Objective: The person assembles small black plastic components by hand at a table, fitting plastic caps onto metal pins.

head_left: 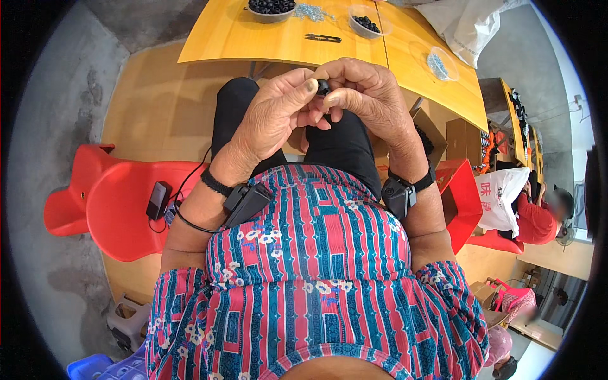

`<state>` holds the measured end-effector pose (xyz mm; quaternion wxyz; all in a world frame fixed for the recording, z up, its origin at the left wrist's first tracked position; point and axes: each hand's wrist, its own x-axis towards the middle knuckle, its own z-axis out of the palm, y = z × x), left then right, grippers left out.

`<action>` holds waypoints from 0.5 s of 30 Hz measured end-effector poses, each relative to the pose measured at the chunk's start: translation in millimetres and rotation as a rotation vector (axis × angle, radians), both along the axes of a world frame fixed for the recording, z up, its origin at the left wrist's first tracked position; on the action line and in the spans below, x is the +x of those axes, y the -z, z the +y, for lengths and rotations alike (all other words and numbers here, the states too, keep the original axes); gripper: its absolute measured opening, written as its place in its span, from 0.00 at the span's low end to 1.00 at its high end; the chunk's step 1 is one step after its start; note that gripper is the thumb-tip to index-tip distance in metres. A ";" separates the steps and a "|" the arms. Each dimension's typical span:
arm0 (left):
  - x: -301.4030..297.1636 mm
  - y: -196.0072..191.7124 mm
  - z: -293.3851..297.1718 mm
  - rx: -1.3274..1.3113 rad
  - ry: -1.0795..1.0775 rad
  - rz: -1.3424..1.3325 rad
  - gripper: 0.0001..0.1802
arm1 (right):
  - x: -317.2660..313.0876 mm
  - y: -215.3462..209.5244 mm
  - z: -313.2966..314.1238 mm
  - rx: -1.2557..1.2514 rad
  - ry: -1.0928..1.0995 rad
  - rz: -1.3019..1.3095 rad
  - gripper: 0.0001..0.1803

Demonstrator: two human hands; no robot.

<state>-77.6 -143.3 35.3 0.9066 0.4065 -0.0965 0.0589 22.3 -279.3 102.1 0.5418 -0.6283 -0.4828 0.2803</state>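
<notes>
My left hand (pixel 278 101) and my right hand (pixel 367 95) meet above my lap, just short of the table edge. A small, black, rounded part (pixel 323 87) is pinched between the thumbs and fingers of both hands. Its exact kind is too small to make out, and fingertips cover some of it. Beyond my hands, black thread snips (pixel 323 38) lie on the yellow table (pixel 234 38). A bowl (pixel 271 18) heaped with black pieces stands at the far edge, beside a scatter of small clear-bluish pieces (pixel 311 12).
Farther right on the table are a tub (pixel 353 12) of black pieces and a clear bowl (pixel 453 75) of bluish pieces. A white sack (pixel 465 25) drapes over the corner. Red chairs (pixel 120 202) stand at my left, one bearing a black device (pixel 158 200). Another person (pixel 535 218) sits at right.
</notes>
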 end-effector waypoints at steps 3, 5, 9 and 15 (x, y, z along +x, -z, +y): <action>-0.2 -3.8 -0.6 0.022 -0.021 0.016 0.18 | 1.4 3.1 -0.5 0.032 -0.005 0.058 0.10; -0.5 -4.8 -0.9 0.020 -0.033 0.013 0.18 | 1.9 4.6 -0.2 0.051 -0.002 0.094 0.10; -2.0 -8.8 -2.2 -0.034 -0.022 0.023 0.19 | 3.2 4.1 0.0 0.075 -0.006 0.100 0.11; -3.6 -10.6 -3.7 -0.117 -0.013 0.043 0.18 | 0.3 3.4 1.5 0.056 0.067 0.069 0.10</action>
